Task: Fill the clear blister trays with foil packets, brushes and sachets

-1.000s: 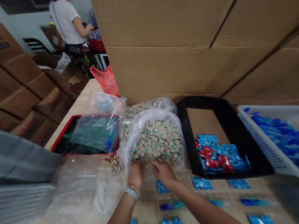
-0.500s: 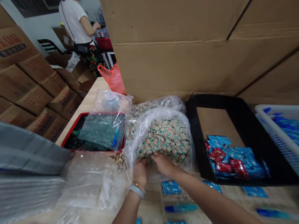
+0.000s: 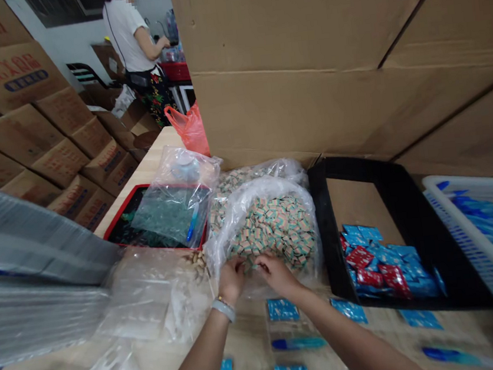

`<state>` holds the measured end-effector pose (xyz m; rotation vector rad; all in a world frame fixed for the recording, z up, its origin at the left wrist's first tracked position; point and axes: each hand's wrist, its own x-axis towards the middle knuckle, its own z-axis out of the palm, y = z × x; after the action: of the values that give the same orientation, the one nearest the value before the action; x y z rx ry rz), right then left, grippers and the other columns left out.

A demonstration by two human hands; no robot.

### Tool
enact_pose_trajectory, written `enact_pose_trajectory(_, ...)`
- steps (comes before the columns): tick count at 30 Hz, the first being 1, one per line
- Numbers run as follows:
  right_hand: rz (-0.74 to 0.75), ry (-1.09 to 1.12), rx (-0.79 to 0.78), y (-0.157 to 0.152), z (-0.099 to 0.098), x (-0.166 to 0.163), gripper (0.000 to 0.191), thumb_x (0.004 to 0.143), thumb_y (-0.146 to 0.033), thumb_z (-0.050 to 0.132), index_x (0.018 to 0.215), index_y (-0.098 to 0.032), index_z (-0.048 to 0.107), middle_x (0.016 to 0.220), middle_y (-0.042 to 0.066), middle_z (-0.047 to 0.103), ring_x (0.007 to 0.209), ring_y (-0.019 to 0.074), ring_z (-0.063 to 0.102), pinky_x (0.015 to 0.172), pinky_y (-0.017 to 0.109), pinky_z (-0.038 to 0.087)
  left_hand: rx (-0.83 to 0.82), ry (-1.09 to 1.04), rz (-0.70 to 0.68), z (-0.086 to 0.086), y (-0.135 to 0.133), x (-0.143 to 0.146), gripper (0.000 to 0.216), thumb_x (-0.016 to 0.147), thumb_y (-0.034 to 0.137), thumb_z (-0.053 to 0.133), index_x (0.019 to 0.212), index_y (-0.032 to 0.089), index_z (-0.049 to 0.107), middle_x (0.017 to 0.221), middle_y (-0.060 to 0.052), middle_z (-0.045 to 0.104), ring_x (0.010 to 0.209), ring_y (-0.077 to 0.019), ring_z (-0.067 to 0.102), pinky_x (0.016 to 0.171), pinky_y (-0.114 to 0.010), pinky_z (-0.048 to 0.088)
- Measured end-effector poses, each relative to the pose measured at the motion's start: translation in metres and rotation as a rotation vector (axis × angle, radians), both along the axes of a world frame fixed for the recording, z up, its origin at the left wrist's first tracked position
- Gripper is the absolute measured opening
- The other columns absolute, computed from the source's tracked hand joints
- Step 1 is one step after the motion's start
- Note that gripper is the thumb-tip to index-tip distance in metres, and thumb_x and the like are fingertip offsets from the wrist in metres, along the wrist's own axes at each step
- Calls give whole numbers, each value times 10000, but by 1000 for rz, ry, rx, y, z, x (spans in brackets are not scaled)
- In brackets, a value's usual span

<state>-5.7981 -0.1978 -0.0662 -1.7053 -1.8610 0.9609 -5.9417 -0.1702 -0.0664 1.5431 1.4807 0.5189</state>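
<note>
An open clear plastic bag is filled with small tan-and-green square pieces. At its near edge, my left hand has its fingers bent together; anything in them is too small to make out. Just to the right, my right hand pinches thumb and forefinger over the front of the pile, with what looks like one small tan-and-green piece at the tips. Below the wrists lie blue packets and a blue-and-teal pen-like item on the wooden table.
A black tray with blue and red packets stands right, beside a white basket of blue items. Left are a red-rimmed tray and clear bags. Cardboard rises behind. A person stands far back.
Both hands have drawn back slightly from the pile toward me, and their fingertips show more clearly. The view has shifted a little; the trays and bags stay put.
</note>
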Motion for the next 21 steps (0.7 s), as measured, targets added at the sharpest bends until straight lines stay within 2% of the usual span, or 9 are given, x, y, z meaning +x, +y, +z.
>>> enact_pose_trajectory(2, -60, 191, -79, 0, -4, 0, 185, 685, -89, 465, 810, -179, 569, 695, -7, 522, 669, 125, 499, 641, 236, 397, -115, -123, 43, -1, 0, 2, 157, 694, 129, 479, 767, 119, 617, 642, -32, 624, 614, -142, 564, 602, -257, 443)
enact_pose_trajectory(4, -156, 345, -143, 0, -8, 0, 233, 667, -131, 508, 887, -191, 555, 660, -29, 519, 627, 118, 501, 613, 233, 407, -265, -279, 109, -2, -1, 5, 125, 693, 179, 502, 741, 116, 599, 539, -1, 574, 509, -114, 525, 517, -230, 424)
enact_pose_trajectory(6, -239, 447, -182, 0, -11, -1, 237, 659, -179, 529, 894, -191, 556, 662, -25, 535, 626, 122, 511, 604, 238, 415, -364, -420, 164, -4, -4, 7, 132, 679, 219, 533, 749, 122, 588, 525, 13, 560, 484, -96, 510, 492, -211, 412)
enact_pose_trajectory(8, -267, 496, -206, -1, -12, -1, 159, 662, -219, 529, 812, -183, 568, 655, -13, 549, 630, 130, 519, 591, 240, 418, -402, -496, 194, -5, -5, 7, 162, 662, 252, 562, 758, 124, 589, 551, 8, 574, 502, -92, 520, 507, -208, 420)
enact_pose_trajectory(12, -257, 418, -139, -5, -7, 0, 69, 654, -197, 514, 706, -184, 558, 647, -12, 555, 626, 131, 515, 606, 245, 416, -372, -418, 227, -9, -4, 7, 178, 685, 262, 527, 748, 115, 606, 538, 0, 571, 477, -94, 505, 502, -219, 419)
enact_pose_trajectory(16, -180, 289, -78, -9, -3, 0, 216, 666, -124, 479, 844, -183, 588, 739, 5, 584, 677, 132, 528, 660, 258, 418, -211, -269, 105, -10, -3, 9, 121, 671, 182, 504, 718, 128, 601, 569, 2, 576, 502, -98, 505, 485, -203, 399)
enact_pose_trajectory(19, -174, 224, -88, -10, -3, 1, 311, 678, -103, 478, 962, -181, 578, 781, 21, 594, 708, 138, 540, 679, 265, 424, -198, -337, 59, -9, -5, 9, 145, 653, 147, 502, 789, 136, 551, 642, 6, 586, 551, -97, 532, 503, -194, 413)
enact_pose_trajectory(21, -141, 195, -79, -10, -4, 2, 276, 689, -108, 481, 931, -173, 598, 824, 41, 597, 757, 150, 545, 706, 277, 426, -218, -390, 40, -9, -6, 7, 220, 646, 141, 509, 866, 140, 509, 620, 24, 575, 554, -99, 540, 516, -197, 420)
